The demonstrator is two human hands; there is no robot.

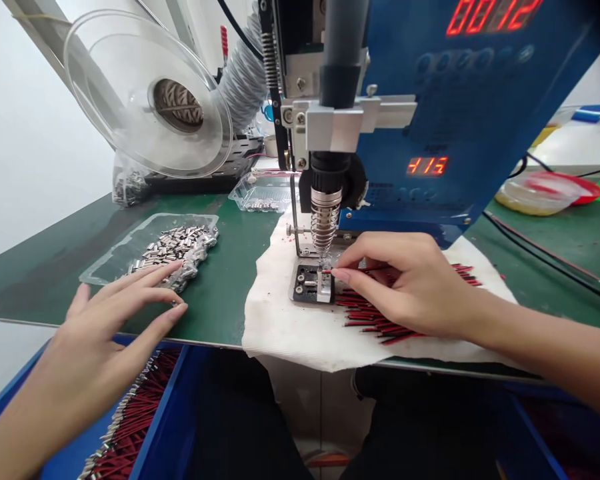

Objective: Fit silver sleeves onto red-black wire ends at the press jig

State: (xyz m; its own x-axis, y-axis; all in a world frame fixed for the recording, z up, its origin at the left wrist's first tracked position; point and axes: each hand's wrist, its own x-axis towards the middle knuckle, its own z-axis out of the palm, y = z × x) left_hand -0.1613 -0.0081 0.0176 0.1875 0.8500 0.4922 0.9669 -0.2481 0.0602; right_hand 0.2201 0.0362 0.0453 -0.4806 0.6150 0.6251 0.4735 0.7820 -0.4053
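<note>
My right hand [405,280] pinches a thin red-and-black wire between thumb and index finger. The wire's end is at a small black fixture [300,293] with a metal block, under the spring-wrapped tip [325,220] of a soldering machine. Beneath that hand, a bundle of cut red-and-black wires [375,323] lies on a white cloth [280,320]. At the left, my left hand [115,320] pinches a tiny shiny piece, seemingly a metal connector [174,303], between thumb and index finger. Its other fingers stretch over the near edge of a clear tray [105,257] heaped with small metal connectors [175,247].
The blue machine housing [430,133] with red digits rises behind my right hand. A clear reel [100,100] stands at the back left, near a second clear tray [240,193]. Below the green table [225,280], a blue bin [165,413] holds wires with metal ends.
</note>
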